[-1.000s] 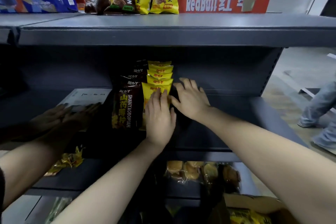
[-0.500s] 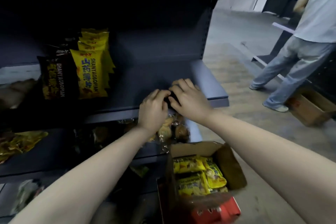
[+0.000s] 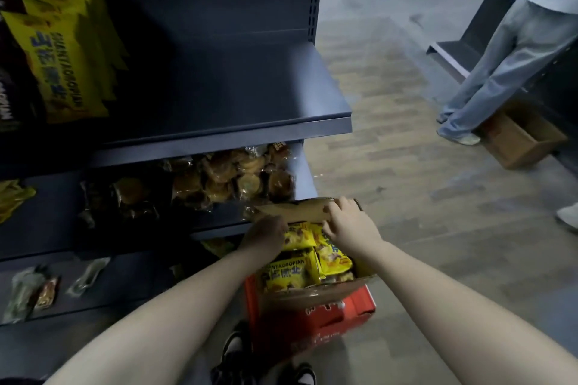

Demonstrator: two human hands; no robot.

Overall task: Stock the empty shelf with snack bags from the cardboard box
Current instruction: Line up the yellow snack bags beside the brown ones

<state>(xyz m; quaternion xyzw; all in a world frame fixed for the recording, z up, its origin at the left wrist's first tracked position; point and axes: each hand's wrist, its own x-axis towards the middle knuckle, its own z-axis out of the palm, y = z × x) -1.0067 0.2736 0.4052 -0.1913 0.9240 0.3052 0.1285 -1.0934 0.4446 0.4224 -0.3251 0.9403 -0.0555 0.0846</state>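
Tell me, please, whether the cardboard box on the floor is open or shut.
Open: the cardboard box has its flap folded back; yellow snack bags show inside.

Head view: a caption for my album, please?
Left hand and right hand reach down to the cardboard box of yellow snack bags by the shelf.

The open, red-sided cardboard box (image 3: 312,319) stood at 6 o'clock, filled with flat-lying yellow snack bags (image 3: 291,273), while the dark shelf (image 3: 250,97) at 11 o'clock held upright bags (image 3: 59,62) at its left end.
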